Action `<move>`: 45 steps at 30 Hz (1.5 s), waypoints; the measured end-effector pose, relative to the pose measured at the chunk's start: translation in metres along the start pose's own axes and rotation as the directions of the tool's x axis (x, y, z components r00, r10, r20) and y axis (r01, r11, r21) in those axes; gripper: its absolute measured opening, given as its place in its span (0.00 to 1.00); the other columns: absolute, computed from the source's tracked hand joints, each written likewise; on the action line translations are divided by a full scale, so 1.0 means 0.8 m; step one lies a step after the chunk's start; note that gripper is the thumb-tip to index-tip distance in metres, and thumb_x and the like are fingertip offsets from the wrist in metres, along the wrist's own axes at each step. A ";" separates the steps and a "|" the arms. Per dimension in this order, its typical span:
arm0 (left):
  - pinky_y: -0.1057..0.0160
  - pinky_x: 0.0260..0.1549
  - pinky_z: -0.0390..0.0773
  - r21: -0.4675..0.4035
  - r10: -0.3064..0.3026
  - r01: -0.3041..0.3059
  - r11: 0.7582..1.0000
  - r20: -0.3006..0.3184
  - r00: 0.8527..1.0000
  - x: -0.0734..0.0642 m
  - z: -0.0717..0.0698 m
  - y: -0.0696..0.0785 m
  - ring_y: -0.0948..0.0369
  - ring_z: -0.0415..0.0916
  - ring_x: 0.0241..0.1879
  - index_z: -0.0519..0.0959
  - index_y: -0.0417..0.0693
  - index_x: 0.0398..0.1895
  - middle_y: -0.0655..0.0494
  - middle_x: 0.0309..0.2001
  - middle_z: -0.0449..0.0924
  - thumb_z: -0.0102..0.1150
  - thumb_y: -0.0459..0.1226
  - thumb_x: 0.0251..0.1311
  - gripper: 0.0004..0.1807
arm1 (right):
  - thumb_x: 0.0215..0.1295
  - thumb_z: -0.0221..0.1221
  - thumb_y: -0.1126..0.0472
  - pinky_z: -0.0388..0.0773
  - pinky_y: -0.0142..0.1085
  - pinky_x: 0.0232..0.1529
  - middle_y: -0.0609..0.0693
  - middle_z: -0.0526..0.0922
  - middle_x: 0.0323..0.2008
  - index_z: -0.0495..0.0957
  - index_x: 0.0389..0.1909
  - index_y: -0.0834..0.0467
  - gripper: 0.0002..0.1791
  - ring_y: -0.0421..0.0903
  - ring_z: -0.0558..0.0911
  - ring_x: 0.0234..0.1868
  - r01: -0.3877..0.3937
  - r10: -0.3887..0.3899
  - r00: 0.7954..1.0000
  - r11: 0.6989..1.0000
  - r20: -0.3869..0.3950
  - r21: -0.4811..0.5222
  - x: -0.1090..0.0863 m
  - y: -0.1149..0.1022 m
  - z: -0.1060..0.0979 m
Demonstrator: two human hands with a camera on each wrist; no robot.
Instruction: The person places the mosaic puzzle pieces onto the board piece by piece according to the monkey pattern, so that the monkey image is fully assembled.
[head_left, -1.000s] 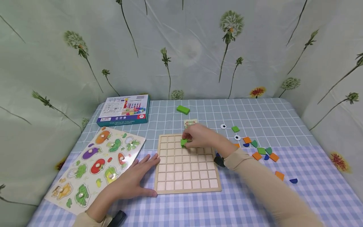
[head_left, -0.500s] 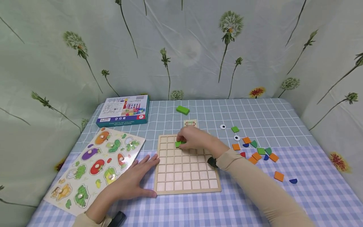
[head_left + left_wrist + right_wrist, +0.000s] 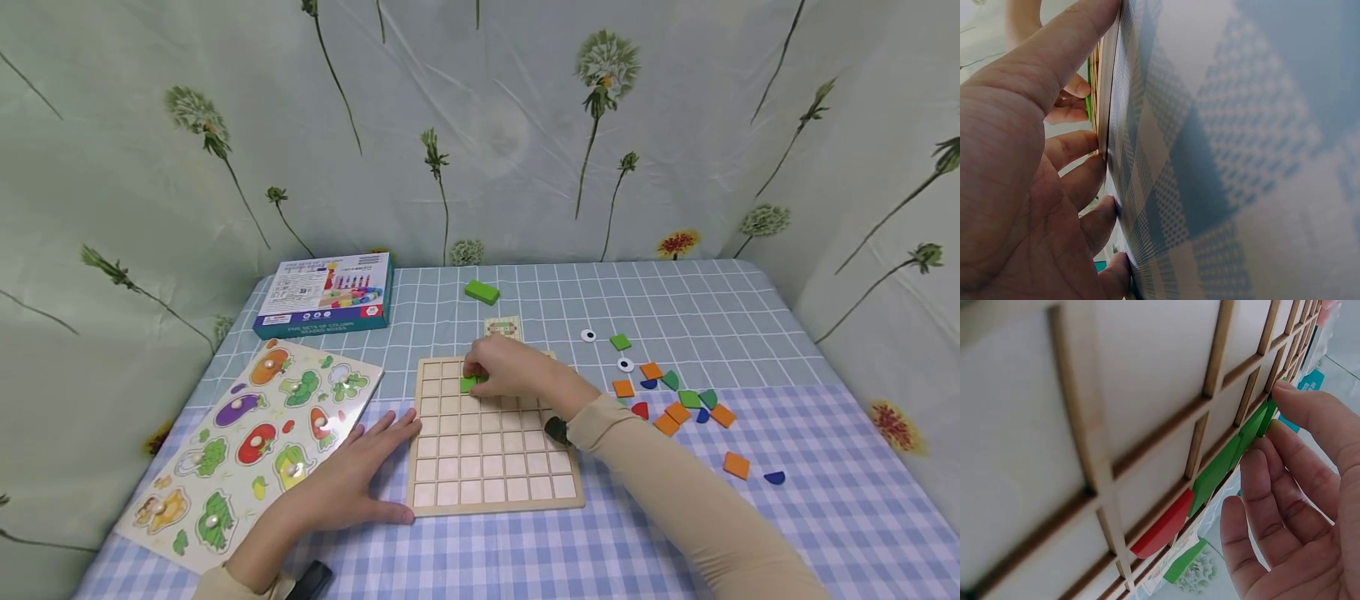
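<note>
Fingers of the right hand (image 3: 504, 367) pinch one green tile (image 3: 467, 384) at the back of the board (image 3: 495, 504). I can't tell if the tile is all the way down. The left hand (image 3: 352, 479) has a loose grip: fingers spread out, touching the board's left side.

One red piece (image 3: 1163, 525) and at least two more green ones (image 3: 1215, 472) sit in the board. One card (image 3: 502, 326) is just behind it, and one green block (image 3: 482, 292) is farther back.

Right of the board, the table (image 3: 712, 533) has two eyes (image 3: 626, 365), six orange tiles (image 3: 737, 465) and three blue half-circles (image 3: 775, 477). On the left are one box (image 3: 322, 293) and one veggie puzzle (image 3: 258, 483).
</note>
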State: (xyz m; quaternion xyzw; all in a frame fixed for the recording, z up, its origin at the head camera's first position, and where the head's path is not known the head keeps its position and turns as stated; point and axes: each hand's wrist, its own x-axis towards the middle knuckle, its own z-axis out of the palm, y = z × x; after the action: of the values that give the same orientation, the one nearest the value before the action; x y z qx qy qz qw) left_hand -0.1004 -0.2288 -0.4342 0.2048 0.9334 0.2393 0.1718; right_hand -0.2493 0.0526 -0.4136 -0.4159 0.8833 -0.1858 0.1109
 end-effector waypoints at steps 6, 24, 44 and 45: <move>0.25 0.81 0.43 0.002 0.012 -0.012 1.000 -0.005 1.000 0.000 0.001 -0.001 0.43 0.46 0.88 0.61 0.60 0.86 0.61 0.88 0.53 0.78 0.69 0.47 0.63 | 0.68 0.73 0.60 0.83 0.32 0.45 0.50 0.88 0.40 0.89 0.45 0.59 0.09 0.42 0.84 0.40 -0.002 0.002 1.000 1.000 -0.001 0.006 -0.001 -0.002 0.001; 0.25 0.80 0.45 0.012 0.032 -0.032 0.999 -0.019 0.999 -0.001 0.001 -0.002 0.42 0.48 0.87 0.62 0.58 0.85 0.60 0.88 0.53 0.77 0.69 0.47 0.63 | 0.74 0.66 0.60 0.85 0.39 0.52 0.50 0.89 0.46 0.88 0.53 0.58 0.12 0.44 0.84 0.46 -0.098 0.099 0.995 0.991 -0.016 0.087 -0.051 0.018 -0.035; 0.24 0.80 0.45 0.007 0.026 -0.026 1.000 -0.003 1.000 0.000 -0.001 -0.001 0.42 0.47 0.87 0.61 0.60 0.86 0.60 0.88 0.53 0.77 0.69 0.47 0.63 | 0.70 0.69 0.62 0.87 0.51 0.58 0.51 0.89 0.48 0.87 0.53 0.58 0.12 0.50 0.85 0.50 -0.369 0.364 0.929 0.918 0.060 0.146 -0.189 0.075 -0.069; 0.24 0.80 0.45 0.007 0.024 -0.024 1.000 -0.002 1.000 0.000 -0.001 0.000 0.42 0.47 0.87 0.61 0.60 0.86 0.60 0.88 0.53 0.77 0.69 0.47 0.63 | 0.70 0.70 0.62 0.88 0.50 0.57 0.51 0.90 0.48 0.87 0.52 0.58 0.12 0.50 0.85 0.49 -0.374 0.369 0.927 0.916 0.062 0.146 -0.195 0.077 -0.070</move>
State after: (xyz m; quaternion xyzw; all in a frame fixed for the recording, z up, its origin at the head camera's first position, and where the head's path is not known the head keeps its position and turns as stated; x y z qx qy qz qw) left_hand -0.1007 -0.2295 -0.4335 0.2163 0.9319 0.2384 0.1674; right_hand -0.2133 0.2226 -0.3820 -0.2336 0.9271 -0.2227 0.1906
